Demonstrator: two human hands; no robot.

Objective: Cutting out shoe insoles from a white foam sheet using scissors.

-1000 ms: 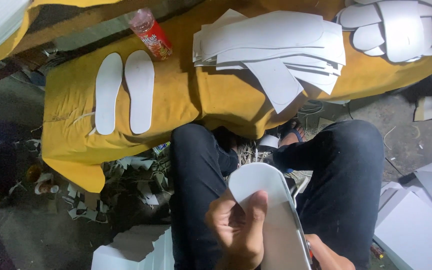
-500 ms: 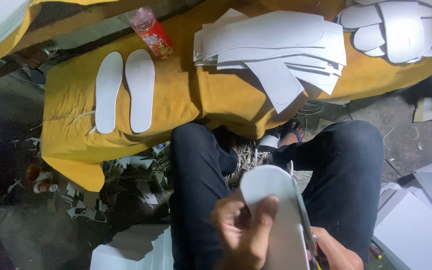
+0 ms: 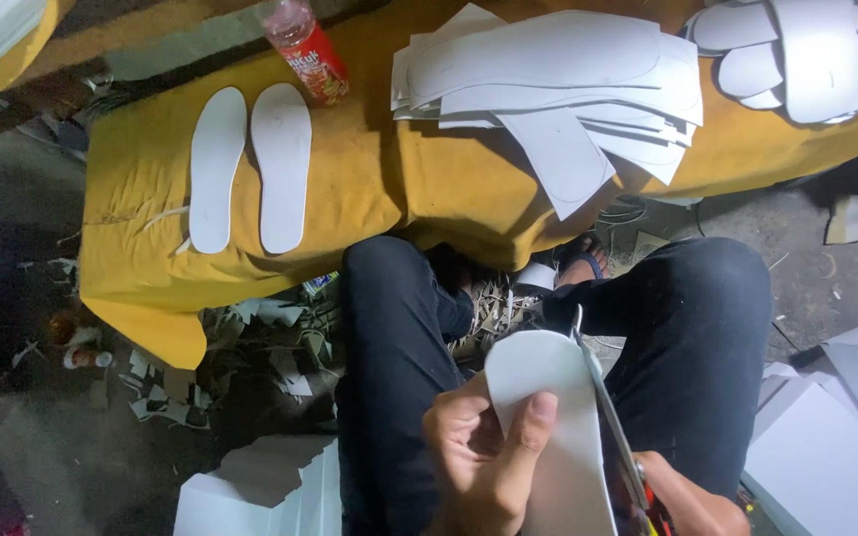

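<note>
My left hand (image 3: 484, 462) pinches the insole (image 3: 548, 427), thumb on top near its far end. My right hand (image 3: 687, 501) grips scissors (image 3: 608, 417) along its right edge.

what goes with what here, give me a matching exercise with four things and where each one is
Things:
1. red bottle
2. pair of cut white insoles
3. scissors
4. insole being cut

Places:
a. held in the left hand
b. flat, side by side on the yellow cloth
c. in the right hand, along the insole's right edge
d. lying at the far edge of the cloth

Pairs: 1-d, 2-b, 3-c, 4-a
</note>
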